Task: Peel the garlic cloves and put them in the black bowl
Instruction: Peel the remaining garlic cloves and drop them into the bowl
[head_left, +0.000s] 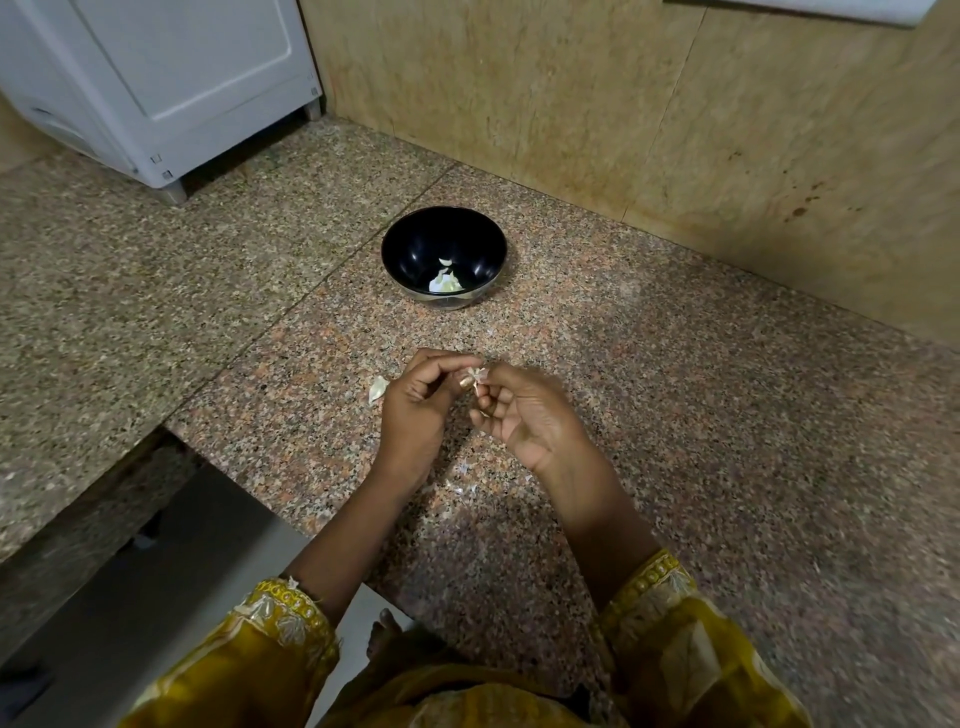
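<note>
Over the speckled granite counter both my hands meet on one garlic clove with papery skin sticking out. My left hand pinches it from the left with curled fingers, and my right hand pinches its skin from the right. The black bowl stands farther back on the counter, with a few pale peeled cloves at its bottom. Another unpeeled clove lies on the counter just left of my left hand.
A white appliance stands at the back left. A beige stone wall runs along the back and right. Bits of garlic skin lie near my wrists. The counter edge drops off at the lower left.
</note>
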